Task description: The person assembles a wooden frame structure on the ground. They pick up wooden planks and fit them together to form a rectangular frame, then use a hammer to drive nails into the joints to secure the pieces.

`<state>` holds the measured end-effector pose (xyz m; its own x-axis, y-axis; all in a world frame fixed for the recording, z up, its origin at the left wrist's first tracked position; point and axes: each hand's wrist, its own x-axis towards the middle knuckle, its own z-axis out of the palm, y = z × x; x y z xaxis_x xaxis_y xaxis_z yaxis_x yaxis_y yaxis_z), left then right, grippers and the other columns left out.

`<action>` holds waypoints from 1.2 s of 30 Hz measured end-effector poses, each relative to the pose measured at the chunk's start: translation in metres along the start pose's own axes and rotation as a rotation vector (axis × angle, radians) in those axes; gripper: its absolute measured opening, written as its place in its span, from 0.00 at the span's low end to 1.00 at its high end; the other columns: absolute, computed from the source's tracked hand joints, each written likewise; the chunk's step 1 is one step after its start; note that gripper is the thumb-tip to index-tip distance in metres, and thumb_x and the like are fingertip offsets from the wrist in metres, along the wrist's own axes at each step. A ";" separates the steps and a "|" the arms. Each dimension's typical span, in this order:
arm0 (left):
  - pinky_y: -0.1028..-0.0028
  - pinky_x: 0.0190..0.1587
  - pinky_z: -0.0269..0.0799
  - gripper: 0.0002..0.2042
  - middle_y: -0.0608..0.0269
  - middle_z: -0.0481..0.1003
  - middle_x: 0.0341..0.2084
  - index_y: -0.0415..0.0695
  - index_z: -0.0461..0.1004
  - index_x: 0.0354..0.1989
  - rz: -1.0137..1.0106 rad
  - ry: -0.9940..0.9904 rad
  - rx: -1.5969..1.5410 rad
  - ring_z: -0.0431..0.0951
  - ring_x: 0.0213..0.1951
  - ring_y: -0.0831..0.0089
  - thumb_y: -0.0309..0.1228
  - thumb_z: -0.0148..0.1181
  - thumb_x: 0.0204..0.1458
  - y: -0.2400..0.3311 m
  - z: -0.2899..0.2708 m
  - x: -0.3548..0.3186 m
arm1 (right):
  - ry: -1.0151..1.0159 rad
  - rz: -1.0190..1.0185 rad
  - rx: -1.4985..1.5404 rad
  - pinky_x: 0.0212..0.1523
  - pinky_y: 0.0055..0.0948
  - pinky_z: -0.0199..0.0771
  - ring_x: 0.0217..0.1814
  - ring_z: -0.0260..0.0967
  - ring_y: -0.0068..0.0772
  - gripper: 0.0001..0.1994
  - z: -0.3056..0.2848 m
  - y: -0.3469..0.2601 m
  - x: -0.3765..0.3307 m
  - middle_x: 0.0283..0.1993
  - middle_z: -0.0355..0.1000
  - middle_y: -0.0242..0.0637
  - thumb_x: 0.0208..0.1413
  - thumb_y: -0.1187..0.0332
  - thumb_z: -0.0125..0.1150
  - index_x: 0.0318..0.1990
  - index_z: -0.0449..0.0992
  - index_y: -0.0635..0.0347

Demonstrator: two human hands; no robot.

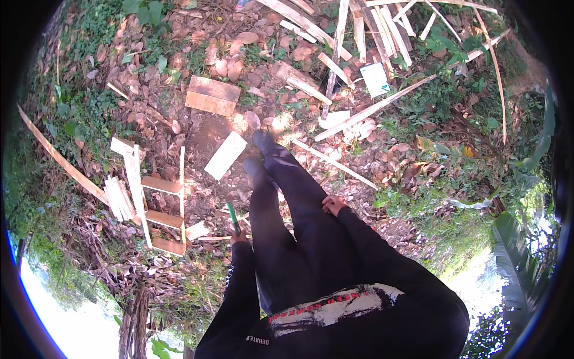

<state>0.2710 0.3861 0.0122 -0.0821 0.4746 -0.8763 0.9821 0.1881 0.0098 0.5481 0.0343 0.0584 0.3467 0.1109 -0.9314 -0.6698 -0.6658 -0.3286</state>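
- Gripping one green tool (pixel 232 214), my left hand (pixel 239 236) is closed round its dark lower end, and the green end points up and away from me, just beside my left leg.
- I have one other hand in view, my right hand (pixel 335 204), by my right thigh (pixel 317 209); its fingers look curled, but I cannot tell whether they hold anything.
- I count one wooden frame (pixel 164 219) left of the green tool, near it but apart, with three cross boards (pixel 161 184) between its long side pieces.
- Just left of the frame I see one bundle of short pale pieces (pixel 118 197), too tightly packed for me to count, and one long curved strip (pixel 63 161) reaching toward it.
- Ahead of my two feet (pixel 259 139) and to their left lie one pale board (pixel 225 155) and, farther off, one wooden block (pixel 212 96) showing two faces.
- Up and to the right I see one heap of wooden strips (pixel 385 30), too tangled to number, with one white-and-blue rectangular item (pixel 375 79) at its near edge.
- Dry leaves (pixel 203 125) beyond counting cover the ground around me.
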 end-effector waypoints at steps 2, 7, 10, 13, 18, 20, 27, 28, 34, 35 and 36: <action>0.59 0.34 0.72 0.21 0.49 0.77 0.24 0.32 0.75 0.35 -0.025 0.007 0.010 0.77 0.27 0.57 0.43 0.63 0.48 -0.024 0.008 0.033 | 0.005 -0.028 0.171 0.27 0.25 0.74 0.26 0.74 0.26 0.08 -0.010 0.029 0.018 0.25 0.75 0.36 0.59 0.75 0.47 0.32 0.74 0.61; 0.62 0.26 0.70 0.19 0.57 0.75 0.17 0.35 0.76 0.30 -0.006 0.016 -0.017 0.75 0.21 0.64 0.44 0.64 0.48 0.025 -0.003 0.022 | 0.309 -0.052 0.136 0.19 0.26 0.59 0.17 0.62 0.24 0.14 -0.054 0.012 0.097 0.17 0.63 0.29 0.60 0.64 0.50 0.23 0.71 0.58; 0.60 0.27 0.70 0.20 0.55 0.74 0.16 0.36 0.75 0.28 0.072 0.128 0.215 0.75 0.21 0.61 0.46 0.64 0.48 0.051 -0.015 0.015 | 0.550 -0.187 -0.010 0.29 0.34 0.68 0.25 0.69 0.34 0.14 -0.085 -0.031 0.166 0.22 0.70 0.37 0.53 0.59 0.63 0.31 0.77 0.63; 0.59 0.29 0.71 0.20 0.54 0.73 0.16 0.36 0.74 0.27 0.219 0.154 0.168 0.75 0.21 0.60 0.45 0.63 0.49 0.069 -0.005 0.065 | 0.576 -0.148 -0.114 0.36 0.31 0.70 0.31 0.72 0.29 0.13 -0.134 -0.080 0.262 0.28 0.76 0.40 0.52 0.60 0.64 0.35 0.81 0.63; 0.67 0.28 0.71 0.14 0.58 0.76 0.19 0.35 0.76 0.33 0.186 0.182 -0.029 0.75 0.23 0.72 0.36 0.63 0.53 0.034 0.040 0.154 | 0.621 -0.160 0.083 0.18 0.27 0.59 0.18 0.61 0.21 0.15 -0.213 -0.086 0.483 0.17 0.65 0.28 0.54 0.56 0.64 0.30 0.80 0.59; 0.67 0.27 0.71 0.13 0.59 0.75 0.18 0.36 0.75 0.32 0.195 0.171 0.025 0.75 0.22 0.72 0.36 0.63 0.53 0.027 0.043 0.173 | 0.660 -0.033 0.181 0.14 0.25 0.52 0.17 0.59 0.20 0.15 -0.236 -0.105 0.534 0.17 0.63 0.27 0.55 0.55 0.64 0.26 0.77 0.56; 0.69 0.22 0.69 0.13 0.62 0.73 0.17 0.38 0.73 0.30 0.064 0.107 0.067 0.73 0.19 0.74 0.37 0.65 0.52 0.033 0.032 0.169 | 0.885 -0.065 0.155 0.21 0.33 0.62 0.21 0.65 0.30 0.10 -0.242 -0.060 0.550 0.23 0.71 0.39 0.56 0.64 0.60 0.33 0.75 0.65; 0.70 0.22 0.68 0.13 0.63 0.73 0.16 0.39 0.73 0.29 0.054 0.106 0.060 0.73 0.18 0.74 0.37 0.65 0.51 0.028 0.032 0.165 | 0.909 -0.120 -0.018 0.25 0.34 0.64 0.24 0.66 0.32 0.11 -0.234 -0.051 0.534 0.24 0.71 0.39 0.56 0.65 0.60 0.34 0.76 0.65; 0.71 0.18 0.67 0.13 0.66 0.71 0.15 0.41 0.71 0.27 0.081 0.092 0.075 0.71 0.15 0.76 0.37 0.67 0.50 -0.006 0.006 0.163 | 1.171 -0.058 -0.069 0.33 0.34 0.65 0.28 0.65 0.31 0.12 -0.246 -0.015 0.412 0.25 0.71 0.41 0.55 0.64 0.60 0.35 0.77 0.68; 0.72 0.17 0.66 0.13 0.66 0.71 0.14 0.41 0.71 0.27 0.088 0.092 0.077 0.71 0.15 0.76 0.37 0.67 0.50 -0.013 -0.001 0.166 | 1.222 -0.073 -0.128 0.32 0.34 0.65 0.27 0.64 0.30 0.12 -0.242 -0.028 0.388 0.24 0.70 0.40 0.55 0.64 0.60 0.35 0.77 0.68; 0.72 0.16 0.66 0.13 0.66 0.70 0.14 0.42 0.71 0.27 0.094 0.087 0.082 0.71 0.14 0.76 0.37 0.67 0.50 -0.020 -0.006 0.166 | 1.268 -0.086 -0.191 0.31 0.33 0.64 0.26 0.62 0.28 0.12 -0.242 -0.040 0.367 0.23 0.69 0.39 0.55 0.64 0.60 0.34 0.77 0.68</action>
<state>0.2370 0.4668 -0.1306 0.0004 0.5602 -0.8283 0.9964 0.0697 0.0477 0.8616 -0.0767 -0.2325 0.8335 -0.5475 -0.0742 -0.5467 -0.7979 -0.2538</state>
